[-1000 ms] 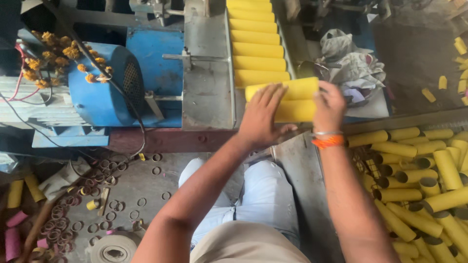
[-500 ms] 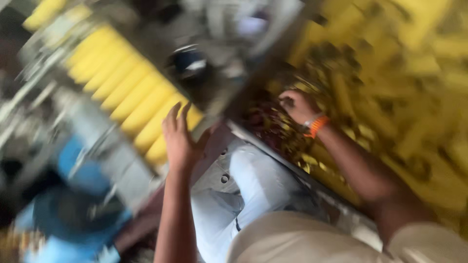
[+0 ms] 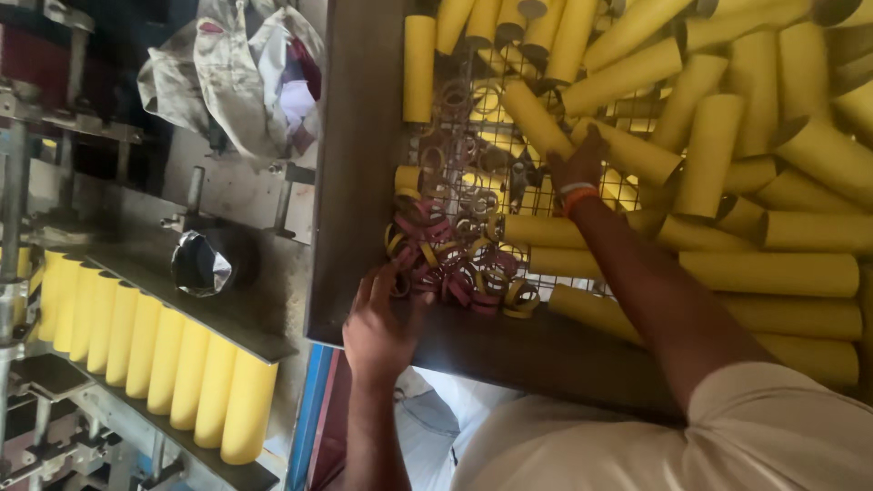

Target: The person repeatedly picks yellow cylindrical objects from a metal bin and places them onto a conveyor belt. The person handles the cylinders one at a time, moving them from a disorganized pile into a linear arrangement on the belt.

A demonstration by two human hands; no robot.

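Right hand (image 3: 576,171) reaching into the bin (image 3: 356,182), fingers curled down among the yellow tubes (image 3: 709,155) heaped over the wire mesh (image 3: 455,136); whether closed on one, impossible to tell. Left hand (image 3: 377,329) resting open, fingers spread, on the bin's dark near edge, fingertips just beside a pile of pink and yellow rings (image 3: 455,264). Off to the left, a row of yellow tubes (image 3: 150,355) lined side by side on the machine (image 3: 195,273), with a crumpled cloth (image 3: 241,73) above.
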